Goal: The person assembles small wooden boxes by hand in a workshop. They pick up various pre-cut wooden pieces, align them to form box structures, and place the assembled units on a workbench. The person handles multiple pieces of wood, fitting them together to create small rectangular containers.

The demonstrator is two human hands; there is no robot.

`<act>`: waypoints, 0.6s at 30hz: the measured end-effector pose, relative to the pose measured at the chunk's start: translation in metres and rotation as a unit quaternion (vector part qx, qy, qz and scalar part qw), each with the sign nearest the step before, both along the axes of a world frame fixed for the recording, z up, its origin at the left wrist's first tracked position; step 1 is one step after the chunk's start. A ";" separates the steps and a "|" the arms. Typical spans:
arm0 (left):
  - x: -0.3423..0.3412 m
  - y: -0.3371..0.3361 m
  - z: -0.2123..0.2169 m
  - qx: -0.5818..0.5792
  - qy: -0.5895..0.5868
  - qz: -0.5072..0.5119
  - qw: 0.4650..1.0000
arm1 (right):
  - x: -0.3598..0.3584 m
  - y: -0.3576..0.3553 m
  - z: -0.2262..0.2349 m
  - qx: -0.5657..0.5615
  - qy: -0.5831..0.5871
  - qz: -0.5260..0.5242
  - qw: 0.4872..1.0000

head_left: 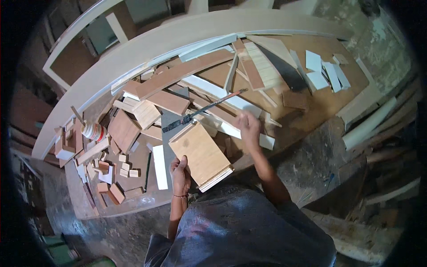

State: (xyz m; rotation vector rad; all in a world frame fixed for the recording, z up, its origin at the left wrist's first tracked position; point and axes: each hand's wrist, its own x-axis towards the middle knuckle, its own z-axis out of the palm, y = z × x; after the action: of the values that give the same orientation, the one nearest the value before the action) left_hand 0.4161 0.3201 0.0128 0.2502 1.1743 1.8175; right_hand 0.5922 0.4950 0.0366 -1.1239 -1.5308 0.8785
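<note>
My left hand (179, 171) grips the near-left edge of a tan plywood board (202, 153) that lies on the workbench (311, 107) right in front of me. My right hand (249, 129) reaches past the board's far side and rests among white and brown wood strips (231, 103); I cannot tell whether it holds one. A long thin dark tool with a reddish handle (202, 111) lies slanted just beyond the board, between my two hands.
Wood offcuts cover the bench: small blocks (113, 175) at the left, a white strip (160, 167) beside my left hand, white pieces (322, 71) far right. A round tin (93, 131) stands at the left. A long curved pale panel (178, 38) runs behind.
</note>
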 end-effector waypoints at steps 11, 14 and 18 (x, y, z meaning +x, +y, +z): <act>0.032 0.038 0.019 0.017 0.052 0.083 0.995 | -0.059 0.207 0.015 -0.071 -0.367 0.059 0.925; 0.028 0.050 0.019 0.022 0.070 0.077 0.994 | -0.064 0.234 -0.007 -0.162 -0.372 0.067 0.912; 0.020 0.061 0.030 0.016 0.076 0.121 0.990 | -0.046 0.217 0.012 -0.208 -0.287 0.111 0.929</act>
State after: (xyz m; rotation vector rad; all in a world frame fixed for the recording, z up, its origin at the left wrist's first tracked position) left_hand 0.4366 0.3816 0.0427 0.2784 1.3292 2.0588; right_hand 0.5466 0.7125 0.0485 -1.6413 -2.0370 1.1254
